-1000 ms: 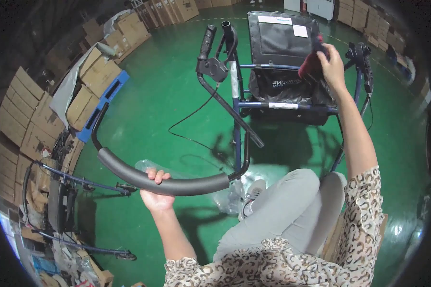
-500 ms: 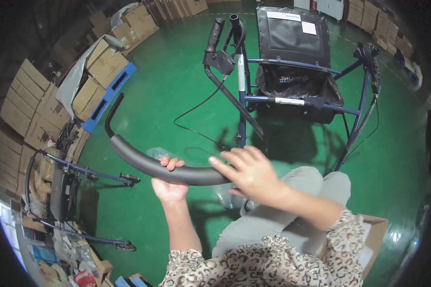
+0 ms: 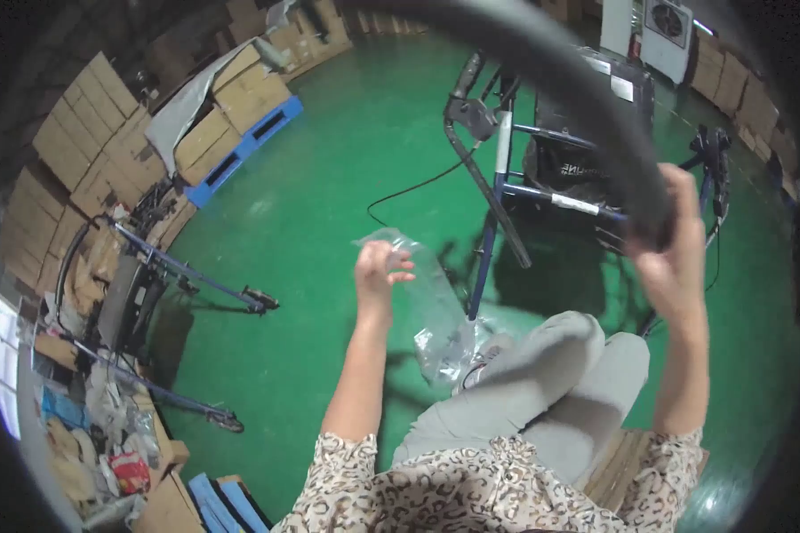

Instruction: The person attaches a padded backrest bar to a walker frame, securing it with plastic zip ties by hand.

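Note:
A curved black foam-padded bar (image 3: 587,102), blurred by motion, arches across the top of the head view, close to the camera. My right hand (image 3: 676,258) is closed around its lower right end. My left hand (image 3: 384,271) is closed on the upper end of a clear plastic bag (image 3: 431,284), which hangs down toward my foot. Beyond the bar stands a blue walker frame (image 3: 489,240) with a black grip, a loose cable and a black fabric bag (image 3: 556,160). The bar hides part of that frame.
Another walker frame (image 3: 178,266) lies on its side at the left. Cardboard boxes (image 3: 218,142) on a blue pallet (image 3: 244,151) stand behind it. Plastic scraps and cartons pile up at lower left. My knees (image 3: 551,355) are below the walker, over the green floor (image 3: 320,178).
The bar has gone from both hands at lap height up and right in my right hand. My left hand has let go of it and now holds the plastic bag. The view has shifted.

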The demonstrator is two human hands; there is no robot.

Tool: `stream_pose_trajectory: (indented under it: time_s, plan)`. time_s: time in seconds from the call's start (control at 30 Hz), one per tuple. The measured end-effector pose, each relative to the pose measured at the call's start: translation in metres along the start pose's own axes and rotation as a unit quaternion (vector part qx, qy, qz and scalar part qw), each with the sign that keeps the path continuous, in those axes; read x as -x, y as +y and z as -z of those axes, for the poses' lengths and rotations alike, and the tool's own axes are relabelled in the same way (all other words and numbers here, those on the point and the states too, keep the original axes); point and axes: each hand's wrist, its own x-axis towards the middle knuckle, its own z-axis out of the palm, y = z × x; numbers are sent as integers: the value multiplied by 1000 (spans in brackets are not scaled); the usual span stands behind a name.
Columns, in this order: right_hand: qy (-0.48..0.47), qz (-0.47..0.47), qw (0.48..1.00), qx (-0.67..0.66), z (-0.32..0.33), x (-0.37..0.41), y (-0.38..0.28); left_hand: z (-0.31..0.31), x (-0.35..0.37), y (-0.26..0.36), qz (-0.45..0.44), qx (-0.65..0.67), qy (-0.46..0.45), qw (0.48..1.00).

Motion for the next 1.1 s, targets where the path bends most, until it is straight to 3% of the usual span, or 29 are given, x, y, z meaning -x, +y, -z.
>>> stream_pose_trajectory:
  time_s: [0.23,0.43,0.83,1.1]
  plan:
    - [-24,-63,996,57,86,25,10,-42,-17,-21,1,67,-120,990]
    - [-36,-215,975,33,117,92,18,-80,-9,-19,7,32,-160,987]
    - [-123,-197,965,119,142,98,7,-87,-14,-46,-68,65,-207,974]
    - [-139,-185,965,123,124,92,-3,-90,4,-32,-59,-53,-165,983]
